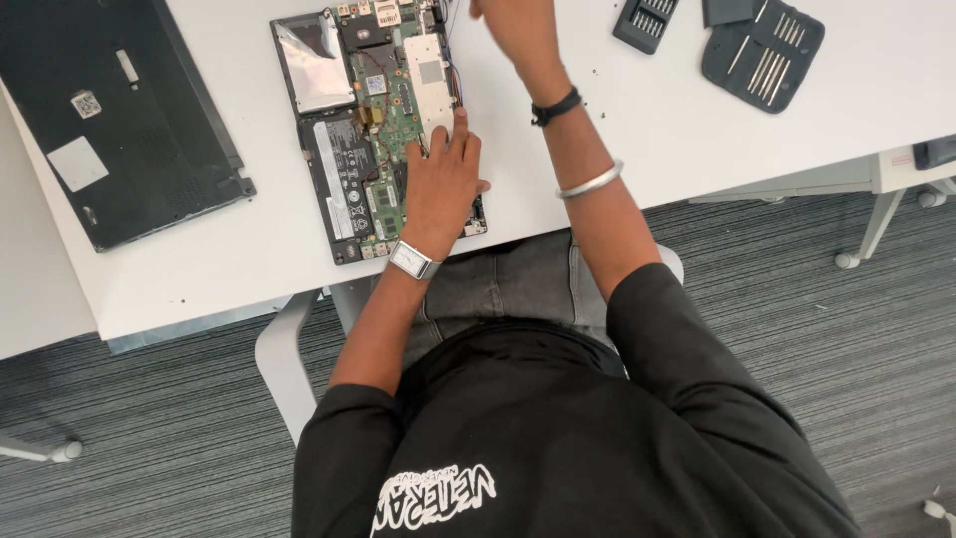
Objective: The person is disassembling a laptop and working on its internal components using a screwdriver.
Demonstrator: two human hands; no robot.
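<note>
A: Opened laptop chassis (378, 130) lying flat on white table (617, 139), near the front edge, bottom cover off. Exposed: green circuit board, silver rectangular drive bay top left, dark battery pack along the left side, pale metal shield plate (428, 80) near centre.

B: Left hand (443, 179)?

A: Resting palm-down on the lower right of the board, fingers (460, 125) extended, index tip touching the shield plate's lower end. Not gripping anything. Right hand (513, 25) raised over the chassis's top right corner, partly cut off by the frame edge; grip state impossible to tell.

B: Handling?

A: Judged fragile: thin board, fine wires along the right edge, small connectors. Stiff frame, light to moderate weight. Best held by the outer frame edges, never by components.

B: Surroundings?

A: Removed black bottom cover (119, 120) to the left. Dark bit holder (645, 22) and open tool pouch (762, 45) at upper right. Tiny loose screws scattered beside the right forearm.
</note>
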